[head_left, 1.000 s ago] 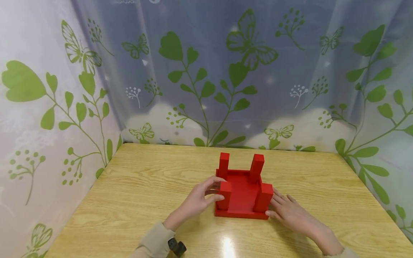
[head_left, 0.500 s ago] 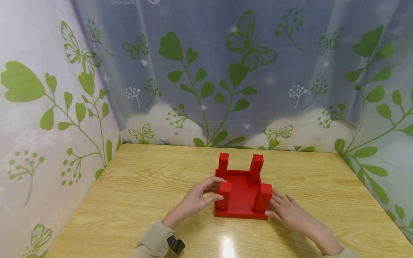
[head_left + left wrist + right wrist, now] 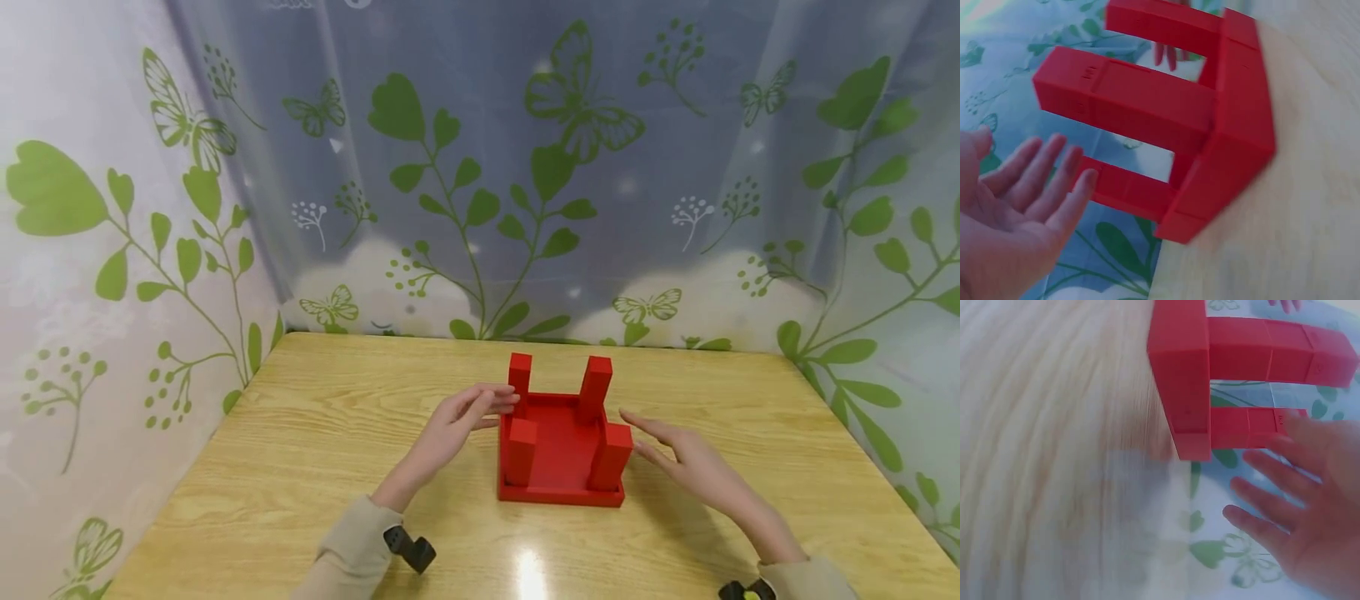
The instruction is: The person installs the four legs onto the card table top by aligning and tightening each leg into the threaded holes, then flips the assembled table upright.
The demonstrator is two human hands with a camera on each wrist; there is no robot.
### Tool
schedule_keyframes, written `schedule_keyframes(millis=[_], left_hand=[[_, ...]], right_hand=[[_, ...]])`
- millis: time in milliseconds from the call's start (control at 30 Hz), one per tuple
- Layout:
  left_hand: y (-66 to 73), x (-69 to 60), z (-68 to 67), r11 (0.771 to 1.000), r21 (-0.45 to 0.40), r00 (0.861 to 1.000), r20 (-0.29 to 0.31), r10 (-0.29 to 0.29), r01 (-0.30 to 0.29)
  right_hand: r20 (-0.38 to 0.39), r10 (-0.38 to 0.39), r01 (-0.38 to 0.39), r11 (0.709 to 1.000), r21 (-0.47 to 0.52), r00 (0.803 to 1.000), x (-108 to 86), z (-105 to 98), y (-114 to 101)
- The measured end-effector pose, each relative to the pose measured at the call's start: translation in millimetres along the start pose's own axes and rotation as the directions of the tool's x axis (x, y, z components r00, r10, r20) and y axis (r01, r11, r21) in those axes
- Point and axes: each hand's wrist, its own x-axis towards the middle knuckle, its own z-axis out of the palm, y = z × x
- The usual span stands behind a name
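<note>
A small red table or stool [image 3: 564, 450] lies upside down on the wooden tabletop, its legs pointing up at the corners of a rimmed square top. My left hand [image 3: 453, 425] is at its left side, fingers stretched toward the far left leg [image 3: 519, 375]; whether they touch it I cannot tell. My right hand [image 3: 693, 467] hovers by the right side, its fingers straight and near the near right leg [image 3: 612, 457]. Both wrist views show the red piece from the side, with the left palm [image 3: 1016, 231] and the right palm [image 3: 1329, 519] holding nothing.
The wooden tabletop [image 3: 337, 400] stretches around the red piece. Behind it hangs a blue-grey curtain [image 3: 480, 167] printed with green leaves and butterflies, and similar cloth [image 3: 135, 250] closes in the sides. Black wrist straps [image 3: 408, 548] sit on the sleeves.
My left hand has left the near left leg and moved up toward the far left one. The right hand has lifted off the red piece's side. The piece itself stays put.
</note>
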Motion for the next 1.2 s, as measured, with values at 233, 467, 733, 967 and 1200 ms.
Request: schedule_keyframes(millis=[233, 467, 733, 967, 1200], left_hand=[[-1.8, 11.7, -4.2, 0.976, -0.131, 0.973, -0.13, -0.189, 0.172], [-18.8, 16.8, -0.5, 0.942, -0.18, 0.926, -0.204, -0.318, 0.284], [-35.2, 12.9, 5.5, 0.906, -0.179, 0.89, -0.191, -0.414, 0.383], [-41.5, 9.7, 16.6, 0.875, -0.139, 0.859, -0.17, -0.483, 0.464], [-42.2, 6.8, 26.7, 0.91, 0.016, 0.896, -0.188, -0.403, 0.413]], right_hand=[[-0.022, 0.187, -0.152, 0.857, 0.492, 0.982, 27.8, 0, 12], [0.103, 0.336, -0.332, 0.751, 0.571, 0.936, 41.0, 10, 17], [0.164, 0.388, -0.41, 0.726, 0.552, 0.907, 41.1, 24, 16], [0.17, 0.375, -0.407, 0.755, 0.514, 0.911, 37.6, 31, 8], [0.192, 0.328, -0.38, 0.768, 0.516, 0.925, 36.2, 33, 4]])
